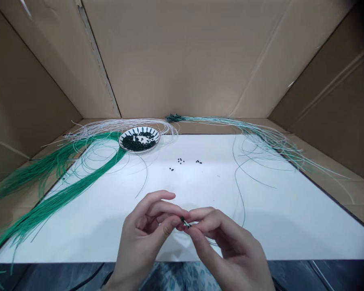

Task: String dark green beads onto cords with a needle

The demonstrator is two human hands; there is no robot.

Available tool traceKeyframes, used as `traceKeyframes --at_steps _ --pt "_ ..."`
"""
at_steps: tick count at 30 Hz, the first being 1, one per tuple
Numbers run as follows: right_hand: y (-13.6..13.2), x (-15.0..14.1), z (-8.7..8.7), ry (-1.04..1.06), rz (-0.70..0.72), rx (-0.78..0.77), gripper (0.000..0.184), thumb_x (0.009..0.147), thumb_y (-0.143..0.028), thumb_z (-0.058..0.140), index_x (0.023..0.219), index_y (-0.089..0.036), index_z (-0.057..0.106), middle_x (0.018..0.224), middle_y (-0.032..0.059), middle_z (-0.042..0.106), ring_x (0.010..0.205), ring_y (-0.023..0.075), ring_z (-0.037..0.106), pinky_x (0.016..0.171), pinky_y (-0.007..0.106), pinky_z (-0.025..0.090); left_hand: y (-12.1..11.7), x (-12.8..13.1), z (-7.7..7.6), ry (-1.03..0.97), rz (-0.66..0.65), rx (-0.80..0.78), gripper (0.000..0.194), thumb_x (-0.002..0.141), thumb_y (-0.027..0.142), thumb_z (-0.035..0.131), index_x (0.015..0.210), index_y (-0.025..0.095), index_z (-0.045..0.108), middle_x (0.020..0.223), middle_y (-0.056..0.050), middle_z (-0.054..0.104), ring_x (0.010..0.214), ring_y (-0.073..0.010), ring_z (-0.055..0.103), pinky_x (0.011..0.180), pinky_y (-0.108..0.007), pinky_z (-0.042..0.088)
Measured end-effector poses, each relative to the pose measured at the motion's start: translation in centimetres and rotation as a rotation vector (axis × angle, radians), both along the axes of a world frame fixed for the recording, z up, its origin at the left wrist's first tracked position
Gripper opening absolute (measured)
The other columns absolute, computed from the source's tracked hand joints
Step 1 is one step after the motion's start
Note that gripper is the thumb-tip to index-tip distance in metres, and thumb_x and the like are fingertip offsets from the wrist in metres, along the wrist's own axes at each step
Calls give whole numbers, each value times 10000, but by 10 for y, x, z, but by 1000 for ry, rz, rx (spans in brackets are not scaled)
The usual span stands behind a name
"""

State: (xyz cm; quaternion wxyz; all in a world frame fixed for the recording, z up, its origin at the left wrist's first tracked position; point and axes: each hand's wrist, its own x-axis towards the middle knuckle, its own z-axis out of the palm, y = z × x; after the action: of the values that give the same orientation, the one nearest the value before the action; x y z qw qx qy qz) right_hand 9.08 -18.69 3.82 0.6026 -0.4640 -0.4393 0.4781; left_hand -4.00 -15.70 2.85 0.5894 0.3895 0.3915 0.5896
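Near the front edge of the white board, my left hand [147, 230] and my right hand [227, 238] meet with thumbs and fingers pinched together. Between their fingertips is the short visible stretch of some thin pale strands [186, 223], with a small dark green piece at each side. My left index finger is raised off the pinch. A bluish strand end shows beneath my right hand; how it joins the held strands is hidden. Beyond my hands lie several loose small dark pieces [180, 161] on the board.
A patterned plate [157, 136] holds many dark pieces at the back left. Long green strands [87, 182] lie to the left, white strands [139, 122] behind. A strand bundle with dark ends [218, 120] trails back right. Cardboard walls [182, 60] enclose the white board [291, 226].
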Motion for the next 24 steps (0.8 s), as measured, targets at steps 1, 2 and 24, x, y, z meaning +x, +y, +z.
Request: traceKeyframes --at_steps 1,2,24 --pt "0 0 0 -7 -7 -2 170 835 -145 713 694 -238 686 866 -17 766 802 127 732 764 168 574 0 0 0 4 -1 11 207 740 285 869 921 272 769 697 56 787 618 -64 691 646 -76 542" --pt "0 0 1 -17 -13 -4 165 828 -156 719 689 -238 683 863 -17 771 795 129 734 760 170 575 -1 0 0 10 1 23 203 743 284 867 921 274 769 696 58 788 620 -62 690 649 -72 538" --pt "12 26 16 -163 312 -239 187 722 -192 721 610 -221 574 740 13 758 774 169 739 745 230 574 0 -18 5 307 -181 138 207 810 102 742 915 279 727 719 94 798 667 -82 729 702 -123 535"
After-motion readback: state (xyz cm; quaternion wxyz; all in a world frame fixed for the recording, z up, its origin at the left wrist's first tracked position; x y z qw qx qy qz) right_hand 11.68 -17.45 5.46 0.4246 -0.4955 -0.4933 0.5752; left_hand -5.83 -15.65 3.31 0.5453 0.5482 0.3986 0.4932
